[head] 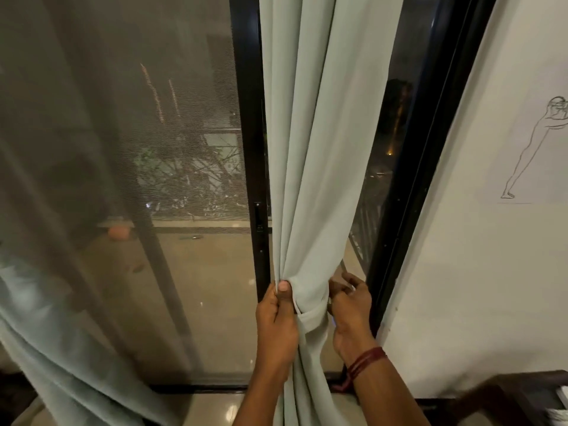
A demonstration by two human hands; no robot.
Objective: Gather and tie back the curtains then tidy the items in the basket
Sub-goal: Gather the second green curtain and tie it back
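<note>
The pale green curtain (pixel 310 155) hung at centre frame, its long axis vertical, folds narrowing downward to a gathered waist at lower centre. The left hand (pixel 276 315) pinched that bunch, thumb on top. The right hand (pixel 350 305), fingers curled, gripped the band (pixel 312 316) wrapping it.

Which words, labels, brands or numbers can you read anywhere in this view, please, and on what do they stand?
None can be read.
Wall sketch: a line drawing of a leaning figure, no lettering.
Curtain: plain fabric, no label showing.
Door handle plate: no marking legible.
Papers at the lower right corner: blurred, cannot tell.
</note>
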